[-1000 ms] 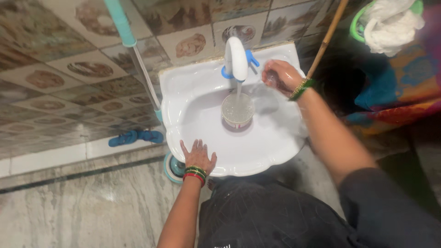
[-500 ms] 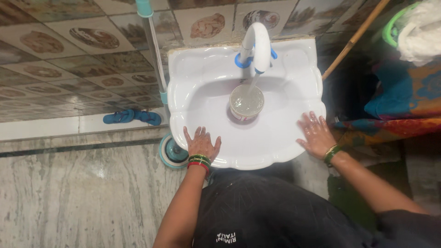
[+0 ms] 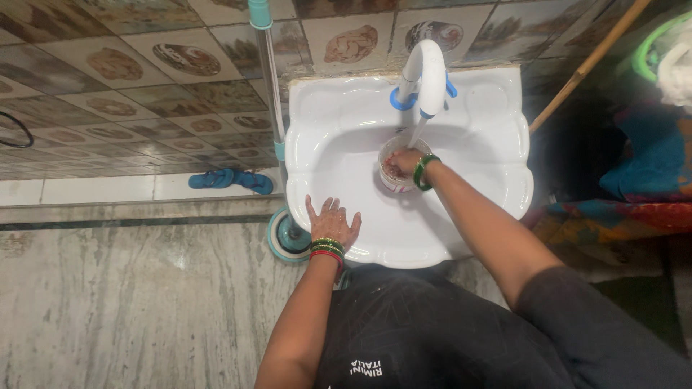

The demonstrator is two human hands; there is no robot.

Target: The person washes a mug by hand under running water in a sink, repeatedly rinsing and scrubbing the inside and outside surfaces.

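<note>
One hand, the right hand (image 3: 401, 163), has been brought from the basin rim (image 3: 404, 253) into the water-filled cup (image 3: 395, 180), its grip not discernible, while the left hand (image 3: 333, 222) is kept flat, released.

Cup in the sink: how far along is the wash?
Done: the cup stands in the white sink under the tap, with water running into it. In hand: the right hand reaches into the cup; the left hand lies flat on the sink rim. Left: the tap is on and the cup has not been lifted out.
</note>
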